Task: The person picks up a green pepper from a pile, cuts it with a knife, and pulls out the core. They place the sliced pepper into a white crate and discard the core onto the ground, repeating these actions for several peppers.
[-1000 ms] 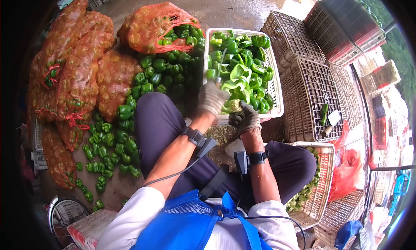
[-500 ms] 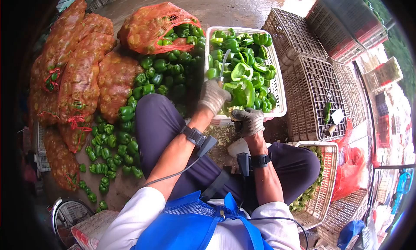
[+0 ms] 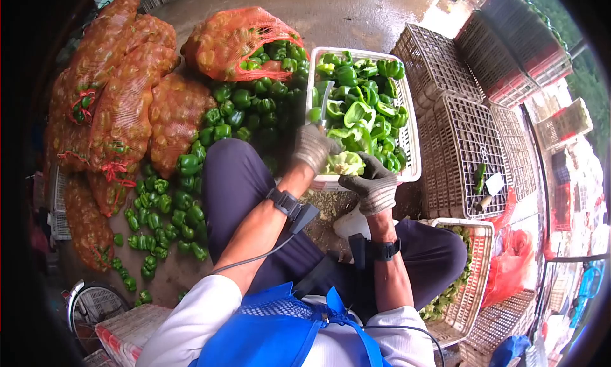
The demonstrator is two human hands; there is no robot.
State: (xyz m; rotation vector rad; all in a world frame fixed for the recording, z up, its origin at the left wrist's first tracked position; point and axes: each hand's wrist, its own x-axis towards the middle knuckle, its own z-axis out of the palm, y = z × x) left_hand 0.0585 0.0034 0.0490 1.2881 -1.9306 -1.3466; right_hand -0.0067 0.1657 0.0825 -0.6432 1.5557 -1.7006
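My left hand [image 3: 312, 147], in a grey knit glove, is closed around a knife [image 3: 326, 101] whose curved blade points up over the crate. Between both hands, at the crate's near edge, is a pale green pepper core [image 3: 345, 164]. My right hand [image 3: 372, 183], also gloved, has its fingers closed on the core's right side. Just beyond them, a cut green pepper piece [image 3: 353, 140] lies on top of other pepper halves. A white plastic crate [image 3: 414, 141] holds these halves.
Whole green peppers [image 3: 184, 201] lie heaped on the ground at left, beside an opened red mesh sack [image 3: 219, 45]. Full mesh sacks [image 3: 121, 125] stand farther left. Stacked crates [image 3: 468, 150] rise at right. A crate of pepper scraps [image 3: 474, 271] sits by my right knee.
The pepper piece between my hands now lies in the crate. The pale core has come into view between my hands. My right hand has turned inward; the knife stays in my left.
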